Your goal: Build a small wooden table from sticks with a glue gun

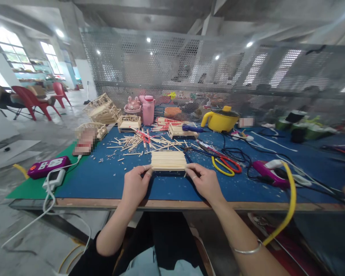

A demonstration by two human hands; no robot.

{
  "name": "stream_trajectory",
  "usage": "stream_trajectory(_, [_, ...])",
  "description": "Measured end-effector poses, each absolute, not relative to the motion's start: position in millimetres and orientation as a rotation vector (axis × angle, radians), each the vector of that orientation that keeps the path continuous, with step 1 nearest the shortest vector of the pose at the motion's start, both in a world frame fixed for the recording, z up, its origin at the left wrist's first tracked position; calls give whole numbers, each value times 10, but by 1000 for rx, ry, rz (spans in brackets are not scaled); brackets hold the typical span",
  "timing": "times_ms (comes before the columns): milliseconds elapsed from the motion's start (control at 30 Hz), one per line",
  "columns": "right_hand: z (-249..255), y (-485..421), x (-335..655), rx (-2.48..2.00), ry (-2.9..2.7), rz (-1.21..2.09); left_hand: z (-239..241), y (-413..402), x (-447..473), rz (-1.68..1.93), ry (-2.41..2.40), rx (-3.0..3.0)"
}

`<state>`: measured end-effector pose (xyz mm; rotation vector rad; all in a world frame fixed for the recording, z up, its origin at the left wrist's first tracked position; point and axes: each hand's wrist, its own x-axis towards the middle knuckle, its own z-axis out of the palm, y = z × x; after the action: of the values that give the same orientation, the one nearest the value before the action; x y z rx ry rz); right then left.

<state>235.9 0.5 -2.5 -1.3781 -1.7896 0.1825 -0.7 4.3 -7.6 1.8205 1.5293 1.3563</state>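
Observation:
A flat panel of wooden sticks (168, 160) lies on the blue table mat (109, 180) in front of me. My left hand (136, 184) pinches the panel's left end with thumb and forefinger. At the panel's right end, my right hand (204, 182) grips it the same way, a silver bracelet on that wrist. Loose wooden sticks (143, 143) lie scattered just behind the panel.
Yellow-and-red scissors (225, 164) and a purple glue gun (268, 174) with cables lie to the right. Finished stick crates (103, 109), a pink jug (148, 109) and a yellow pot (220, 119) stand at the back. A purple power strip (47, 166) sits at the left edge.

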Motion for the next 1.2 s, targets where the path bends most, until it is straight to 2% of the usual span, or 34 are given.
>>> stream_trajectory(367, [-41,26,2365,-1379,-1815,119,-133,-11,-21,1557,1390,1603])
stream_trajectory(1200, [0,-21,2338,-1333,-1759,234,-69,32,36,1414,1585,1797])
